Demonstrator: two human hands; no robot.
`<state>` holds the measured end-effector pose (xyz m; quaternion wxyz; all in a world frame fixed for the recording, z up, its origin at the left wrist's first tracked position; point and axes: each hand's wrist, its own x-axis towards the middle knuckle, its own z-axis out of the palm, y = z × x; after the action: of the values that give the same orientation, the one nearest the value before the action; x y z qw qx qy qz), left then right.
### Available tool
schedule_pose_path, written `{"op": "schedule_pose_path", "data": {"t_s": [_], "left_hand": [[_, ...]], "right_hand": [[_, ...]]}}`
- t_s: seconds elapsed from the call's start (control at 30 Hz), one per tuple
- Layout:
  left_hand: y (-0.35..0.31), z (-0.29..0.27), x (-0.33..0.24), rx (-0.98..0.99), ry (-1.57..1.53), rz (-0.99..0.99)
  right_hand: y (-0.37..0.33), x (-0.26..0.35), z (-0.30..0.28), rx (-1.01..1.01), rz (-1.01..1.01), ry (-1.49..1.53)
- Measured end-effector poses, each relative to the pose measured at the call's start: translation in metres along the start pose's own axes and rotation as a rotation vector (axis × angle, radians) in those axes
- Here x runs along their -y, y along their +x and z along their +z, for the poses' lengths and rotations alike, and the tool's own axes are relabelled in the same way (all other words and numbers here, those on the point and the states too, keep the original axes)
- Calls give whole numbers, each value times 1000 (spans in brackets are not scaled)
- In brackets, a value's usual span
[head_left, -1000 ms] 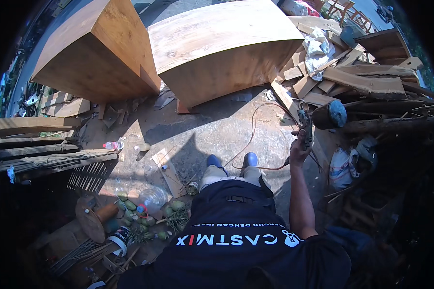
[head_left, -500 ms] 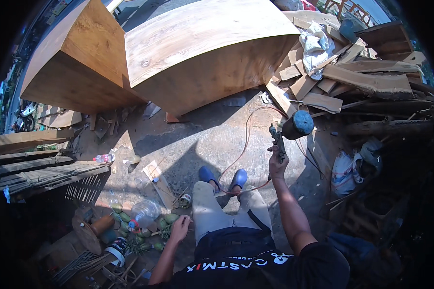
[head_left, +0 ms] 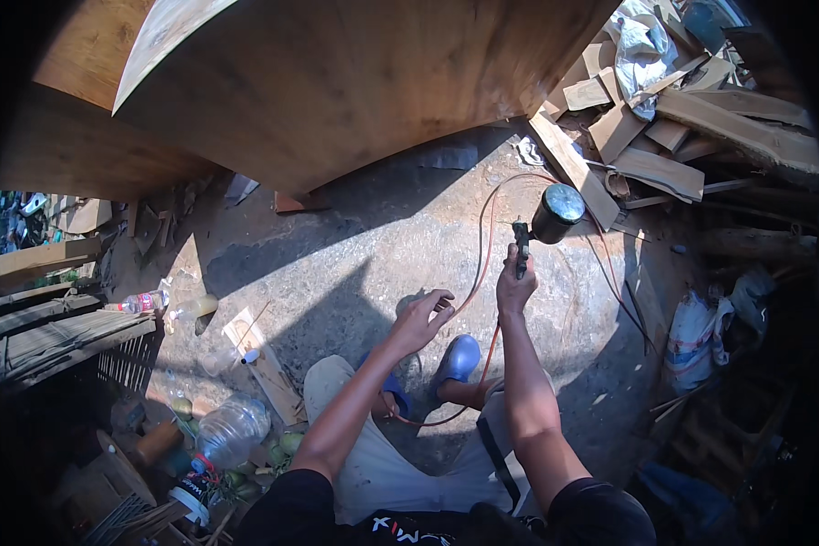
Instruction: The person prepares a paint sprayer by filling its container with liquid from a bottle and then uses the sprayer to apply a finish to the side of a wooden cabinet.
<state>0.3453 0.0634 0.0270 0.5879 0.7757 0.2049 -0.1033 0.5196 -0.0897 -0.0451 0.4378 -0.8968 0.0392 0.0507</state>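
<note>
My right hand is wrapped round the handle of a spray gun with a dark round cup at its side. A thin orange-brown hose loops over the ground and past my feet. My left hand is in front of my left knee, its fingers bent and apart, with nothing seen in it. Its fingertips are close to the hose; whether they touch cannot be told. Beyond both hands stands a large wooden cabinet-like box, its shaded side toward me.
Offcut boards are heaped at the far right, with a white sack nearer. Stacked slats lie at the left. A big clear water bottle, green fruits and a wooden spool crowd the near left. My blue clogs are on the concrete.
My left hand has risen from beside my left thigh to in front of my knees. My knees are more bent, and the wooden box looms closer. The spray gun stays in my right hand.
</note>
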Motion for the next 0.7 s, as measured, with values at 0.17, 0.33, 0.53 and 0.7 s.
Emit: {"op": "schedule_pose_path", "data": {"t_s": [0.17, 0.33, 0.53, 0.7], "left_hand": [[16, -20, 34, 62, 596, 206], [13, -28, 27, -76, 612, 336], [16, -32, 38, 90, 721, 364], [35, -55, 59, 167, 719, 209]], "right_hand": [[49, -51, 138, -2, -243, 86], [71, -58, 235, 79, -303, 54], [74, -8, 245, 80, -416, 71], [71, 72, 179, 73, -556, 256]]}}
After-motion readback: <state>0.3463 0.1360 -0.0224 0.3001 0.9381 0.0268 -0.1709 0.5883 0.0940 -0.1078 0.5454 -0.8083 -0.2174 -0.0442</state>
